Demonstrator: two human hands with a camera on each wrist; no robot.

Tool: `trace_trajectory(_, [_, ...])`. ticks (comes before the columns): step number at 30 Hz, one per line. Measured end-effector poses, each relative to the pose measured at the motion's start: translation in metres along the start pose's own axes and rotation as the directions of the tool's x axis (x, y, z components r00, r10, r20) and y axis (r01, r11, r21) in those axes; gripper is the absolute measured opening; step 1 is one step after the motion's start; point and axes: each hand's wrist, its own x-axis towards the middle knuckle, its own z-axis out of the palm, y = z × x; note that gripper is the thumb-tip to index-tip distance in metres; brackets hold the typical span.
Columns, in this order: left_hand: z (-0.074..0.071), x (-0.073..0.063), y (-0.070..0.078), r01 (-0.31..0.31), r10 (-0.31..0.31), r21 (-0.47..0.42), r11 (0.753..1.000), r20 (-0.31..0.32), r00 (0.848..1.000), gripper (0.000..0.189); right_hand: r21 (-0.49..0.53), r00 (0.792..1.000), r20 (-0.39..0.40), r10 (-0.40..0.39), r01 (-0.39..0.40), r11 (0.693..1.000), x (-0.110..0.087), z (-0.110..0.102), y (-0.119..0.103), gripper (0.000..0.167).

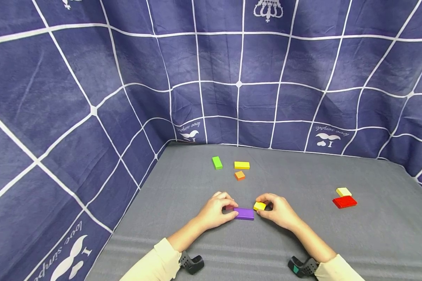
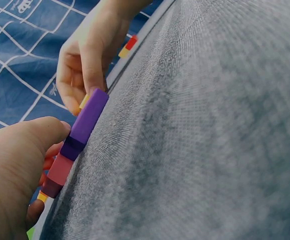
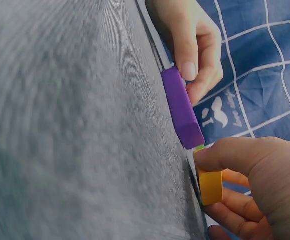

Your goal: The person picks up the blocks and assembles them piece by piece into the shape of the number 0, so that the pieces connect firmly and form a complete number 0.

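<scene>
Near the middle of the grey table, my left hand (image 1: 218,210) pinches the left end of a flat purple block (image 1: 244,214), thumb in front and index finger behind. A dark pink block (image 2: 60,172) sits beside that end, mostly covered by the hand in the head view. My right hand (image 1: 278,210) holds a small yellow block (image 1: 259,206) between thumb and fingers, close to the purple block's right end. In the right wrist view, this block (image 3: 211,187) looks orange-yellow, and the thumb covers part of it.
Farther back on the table lie a green block (image 1: 217,162), a longer yellow block (image 1: 242,165) and a small orange block (image 1: 240,175). To the right, a pale yellow block (image 1: 344,191) lies behind a red block (image 1: 344,201). A blue checked curtain (image 1: 260,105) borders the back and left.
</scene>
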Motion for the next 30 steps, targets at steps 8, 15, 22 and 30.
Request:
trace_trajectory(8, [0.001,0.0,-0.001,-0.002,0.002,0.009,1.0,-0.003,1.0,0.017,0.003,0.999,-0.018,-0.047,0.047,0.999,-0.001,0.006,0.002,0.024])
trace_trajectory(15, [0.0,0.0,-0.001,-0.014,0.014,0.009,1.0,-0.009,1.0,0.017,-0.004,0.996,-0.031,-0.078,0.078,0.997,-0.001,0.009,0.002,0.024])
trace_trajectory(22, [0.0,0.0,-0.001,-0.015,0.015,0.015,1.0,-0.003,1.0,0.018,-0.008,0.995,-0.039,-0.09,0.09,0.996,-0.003,0.01,0.003,0.026])
trace_trajectory(30, [0.0,0.001,0.0,-0.015,0.015,0.014,1.0,-0.005,1.0,0.017,-0.129,0.975,-0.128,-0.179,0.163,0.978,-0.007,0.014,-0.004,0.03])
